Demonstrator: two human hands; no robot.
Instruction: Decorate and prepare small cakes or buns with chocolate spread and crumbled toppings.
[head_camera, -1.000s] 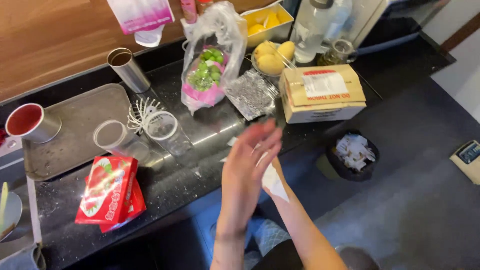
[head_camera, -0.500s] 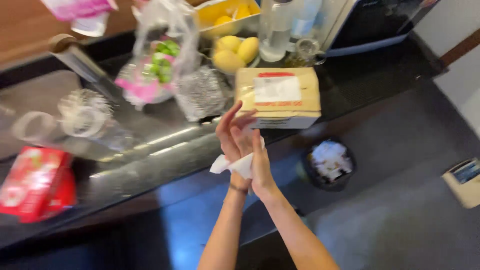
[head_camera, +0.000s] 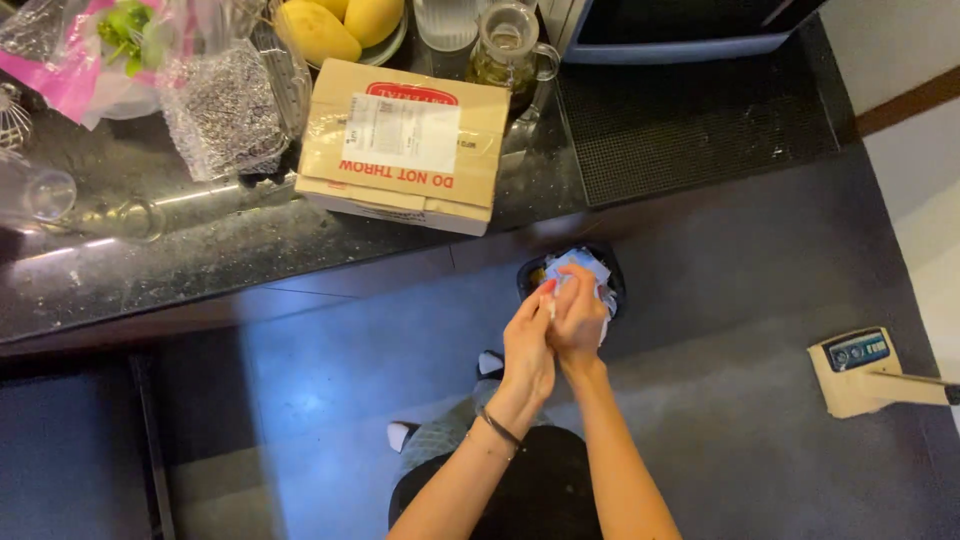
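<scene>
The white tissue (head_camera: 553, 300) is squeezed between the left hand (head_camera: 530, 345) and right hand (head_camera: 580, 320), fingers curled tight, right above the black bin (head_camera: 610, 285). Before, the hands were up by the cardboard box (head_camera: 405, 145).

A small white scrap of paper (head_camera: 552, 303) is pinched upright between the two hands, mostly hidden, only a thin edge showing. It hangs just above a dark bin (head_camera: 527, 276) on the floor, near the counter front, already stuffed with crumpled white paper.
</scene>
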